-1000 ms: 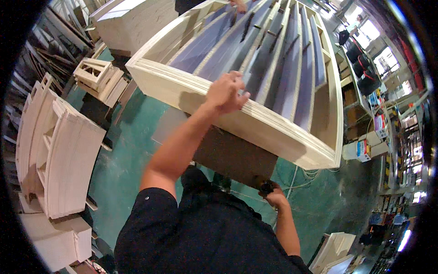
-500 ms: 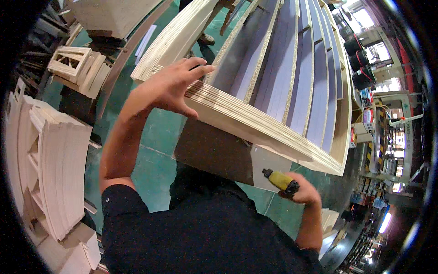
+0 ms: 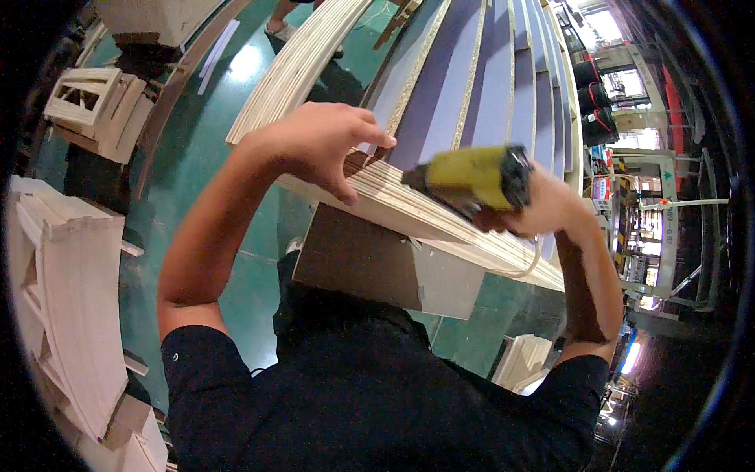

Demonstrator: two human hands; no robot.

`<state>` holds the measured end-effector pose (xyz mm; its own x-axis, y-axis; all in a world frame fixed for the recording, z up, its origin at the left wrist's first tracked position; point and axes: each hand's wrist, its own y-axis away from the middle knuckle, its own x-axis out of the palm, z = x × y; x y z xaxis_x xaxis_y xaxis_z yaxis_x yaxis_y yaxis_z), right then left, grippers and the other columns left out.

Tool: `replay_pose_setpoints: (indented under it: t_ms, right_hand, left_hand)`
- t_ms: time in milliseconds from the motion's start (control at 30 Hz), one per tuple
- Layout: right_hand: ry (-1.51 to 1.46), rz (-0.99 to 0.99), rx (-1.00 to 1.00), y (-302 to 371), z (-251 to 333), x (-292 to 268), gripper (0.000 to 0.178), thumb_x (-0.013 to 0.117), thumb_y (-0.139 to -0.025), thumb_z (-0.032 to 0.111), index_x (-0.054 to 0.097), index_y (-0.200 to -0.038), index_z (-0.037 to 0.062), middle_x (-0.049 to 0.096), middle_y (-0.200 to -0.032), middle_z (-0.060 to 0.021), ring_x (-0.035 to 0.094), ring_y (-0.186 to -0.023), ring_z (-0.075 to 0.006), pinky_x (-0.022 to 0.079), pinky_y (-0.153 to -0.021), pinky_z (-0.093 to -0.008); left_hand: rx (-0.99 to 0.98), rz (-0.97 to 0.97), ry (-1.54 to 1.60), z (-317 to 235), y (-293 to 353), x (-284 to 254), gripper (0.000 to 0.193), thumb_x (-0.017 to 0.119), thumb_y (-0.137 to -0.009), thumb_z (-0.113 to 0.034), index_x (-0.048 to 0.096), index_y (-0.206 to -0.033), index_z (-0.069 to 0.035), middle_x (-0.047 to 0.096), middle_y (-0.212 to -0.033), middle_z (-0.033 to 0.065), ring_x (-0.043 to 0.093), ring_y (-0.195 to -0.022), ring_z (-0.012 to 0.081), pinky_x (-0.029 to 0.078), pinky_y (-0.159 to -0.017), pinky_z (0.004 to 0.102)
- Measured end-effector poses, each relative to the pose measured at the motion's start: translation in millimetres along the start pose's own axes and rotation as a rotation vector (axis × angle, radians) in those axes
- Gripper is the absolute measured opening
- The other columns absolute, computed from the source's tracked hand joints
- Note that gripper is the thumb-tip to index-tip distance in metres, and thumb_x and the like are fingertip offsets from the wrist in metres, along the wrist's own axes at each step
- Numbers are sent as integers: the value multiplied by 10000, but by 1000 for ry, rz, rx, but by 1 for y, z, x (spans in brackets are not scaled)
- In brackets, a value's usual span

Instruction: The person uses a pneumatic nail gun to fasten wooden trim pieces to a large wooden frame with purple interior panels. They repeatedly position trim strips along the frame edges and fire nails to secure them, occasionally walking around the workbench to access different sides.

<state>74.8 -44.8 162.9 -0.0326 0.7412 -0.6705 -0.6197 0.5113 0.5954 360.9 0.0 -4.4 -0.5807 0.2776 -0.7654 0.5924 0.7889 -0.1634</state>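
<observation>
A large pale plywood frame (image 3: 472, 228) with layered edges lies in front of me, long grey-purple boards (image 3: 440, 118) running away inside it. My left hand (image 3: 322, 145) straddles its near rail toward the left corner, thumb on the outer side and fingers over the inner side. In my right hand (image 3: 546, 204) is a yellow and black nail gun (image 3: 468, 179), blurred by motion. Its dark nose points left toward my left hand, above the rail. A pale hose (image 3: 536, 259) hangs below the right hand.
Below the frame's near side is a brown and grey panel (image 3: 358, 256). Stacked pale wooden frames (image 3: 75, 291) stand at the left, with a smaller stack (image 3: 90, 102) farther off. Another person's foot (image 3: 279, 33) shows on the green floor beyond. Shelves and machinery line the right.
My right hand has raised the nail gun from beside the frame up and left over the near rail. The left hand stays on the rail, its fingers slightly farther right in view.
</observation>
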Motion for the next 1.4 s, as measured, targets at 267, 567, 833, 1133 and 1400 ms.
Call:
replay_pose_setpoints:
  t_ms: [267, 567, 833, 1133, 1400]
  right_hand:
    - [-340, 31, 119, -59, 6, 5, 553, 818, -758, 40, 615, -1272, 42, 700, -922, -26, 624, -680, -112, 525, -565, -293]
    - [-306, 41, 7, -59, 16, 6, 535, 824, -779, 58, 636, -1279, 29, 725, -1160, -74, 656, -1033, -168, 527, -958, -325]
    - [-296, 56, -21, -56, 14, 6, 515, 827, -787, 79, 656, -1270, 26, 714, -1223, -87, 651, -1093, -179, 502, -1015, -337]
    - [-260, 46, 45, -55, 22, 6, 510, 833, -783, 91, 661, -1258, 23, 716, -1213, -100, 652, -1089, -192, 506, -1008, -345]
    - [-249, 29, 49, -56, 12, 8, 501, 839, -802, 123, 661, -1261, 31, 713, -1216, -98, 655, -1076, -192, 516, -988, -343]
  left_hand:
    - [-82, -10, -8, -6, -3, 1, 841, 972, -461, -303, 697, -1240, -141, 510, -1468, 113, 535, -1287, 375, 504, -1034, 460]
    - [-116, -23, 1, -6, -4, 4, 931, 963, -439, -284, 656, -1315, -216, 426, -1599, 60, 471, -1384, 367, 477, -1083, 488]
    - [-98, -27, 2, -5, -4, 4, 948, 950, -464, -312, 626, -1348, -199, 443, -1586, 71, 493, -1364, 371, 469, -1092, 484]
    - [-88, -14, 4, -4, -4, 5, 957, 954, -470, -314, 616, -1358, -196, 460, -1569, 86, 504, -1358, 375, 471, -1093, 472]
    - [-67, -15, 15, -4, -5, 4, 958, 957, -465, -304, 621, -1353, -182, 478, -1554, 91, 527, -1339, 365, 480, -1084, 470]
